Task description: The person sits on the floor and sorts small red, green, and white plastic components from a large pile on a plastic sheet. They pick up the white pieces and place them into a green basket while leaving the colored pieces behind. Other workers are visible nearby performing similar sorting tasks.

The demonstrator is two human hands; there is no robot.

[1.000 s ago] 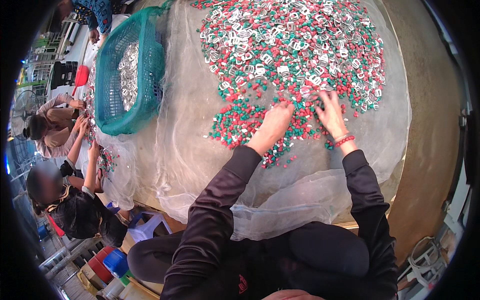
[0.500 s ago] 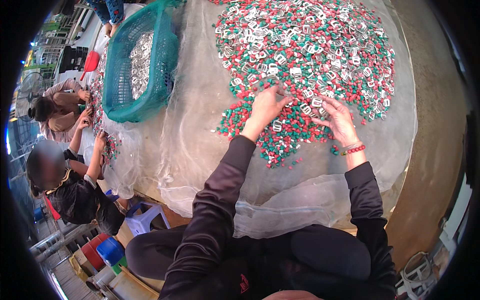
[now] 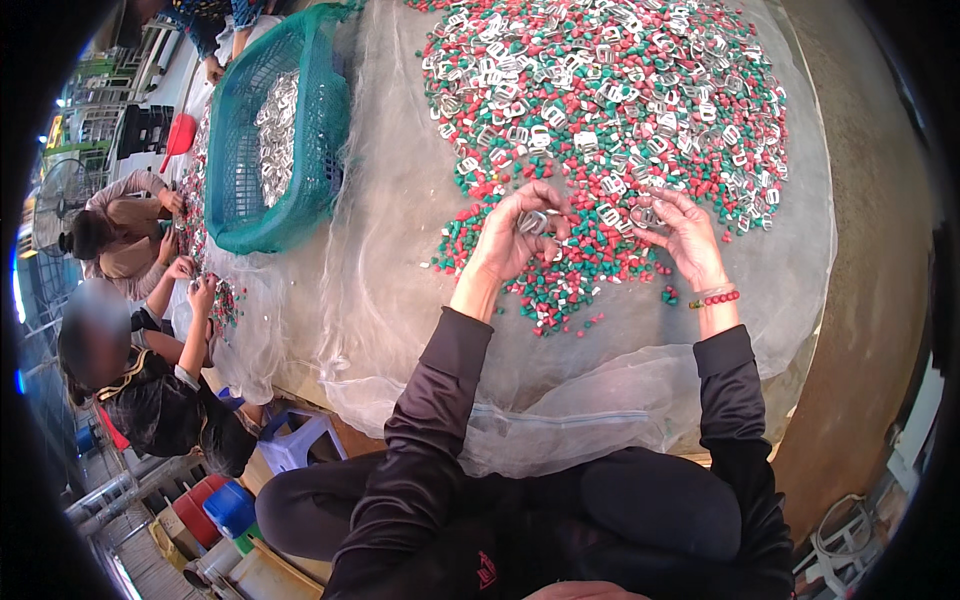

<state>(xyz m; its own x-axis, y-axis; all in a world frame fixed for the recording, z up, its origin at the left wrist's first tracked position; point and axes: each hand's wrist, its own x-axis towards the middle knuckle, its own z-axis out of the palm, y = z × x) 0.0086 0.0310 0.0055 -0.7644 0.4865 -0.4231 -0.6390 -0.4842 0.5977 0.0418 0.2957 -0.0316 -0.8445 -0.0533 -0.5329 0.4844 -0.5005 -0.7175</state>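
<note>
Curled fingers of my left hand [image 3: 503, 238] hold a silver metal buckle [image 3: 532, 222] over the near edge of the pile. My right hand [image 3: 692, 243], with a red bead bracelet [image 3: 718, 298] at the wrist, pinches another metal buckle [image 3: 645, 215] between thumb and fingers. Beneath and beyond both hands spreads a pile of small red, green and white tumbling stones [image 3: 560, 290] mixed with many slotted metal buckles [image 3: 585, 141]. The two hands are apart, one at each side of the pile's near part.
Pale sheer netting [image 3: 400, 290] lies under the pile. To the left stands a green mesh basket [image 3: 225, 170] of metal buckles [image 3: 278, 140]. Beyond it, co-workers [image 3: 160, 390] handle a similar pile [image 3: 225, 305]. A red scoop [image 3: 180, 137] and a light purple stool [image 3: 300, 440] are also there.
My left hand has drawn back slightly toward me and turned, and a buckle now shows in its fingers. The right hand's fingers have closed in around a buckle.
</note>
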